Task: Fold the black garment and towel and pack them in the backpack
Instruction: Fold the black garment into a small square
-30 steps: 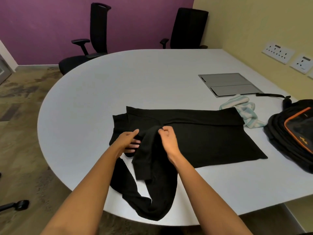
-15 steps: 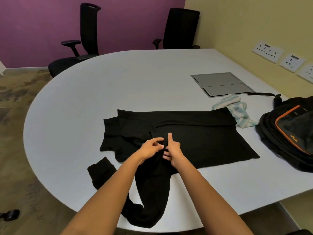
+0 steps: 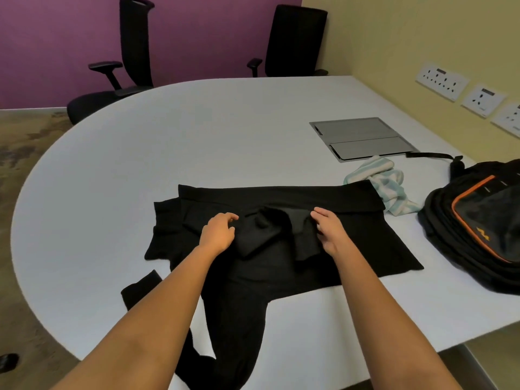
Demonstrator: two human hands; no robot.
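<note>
The black garment (image 3: pixel 365 240) lies spread on the white table (image 3: pixel 197 142); one sleeve hangs over the front edge. My left hand (image 3: pixel 218 233) and my right hand (image 3: pixel 329 230) sit on the garment's middle, a hand's width apart. Each pinches one end of a bunched sleeve fold that stretches between them. A crumpled white and light-blue striped towel (image 3: pixel 391 190) lies just past the garment's far right corner. The black backpack (image 3: pixel 478 229) with orange trim lies on the table at the right, beside the towel.
A grey flush panel (image 3: pixel 363 139) is set into the table behind the towel. Two black office chairs (image 3: pixel 132 52) stand at the far side. Wall sockets (image 3: pixel 441 80) line the yellow wall on the right. The backpack strap (image 3: pixel 430 156) trails toward the panel.
My hands, pinched together on the sleeve half a second ago, have moved apart and further onto the garment, spreading the sleeve fold across its middle.
</note>
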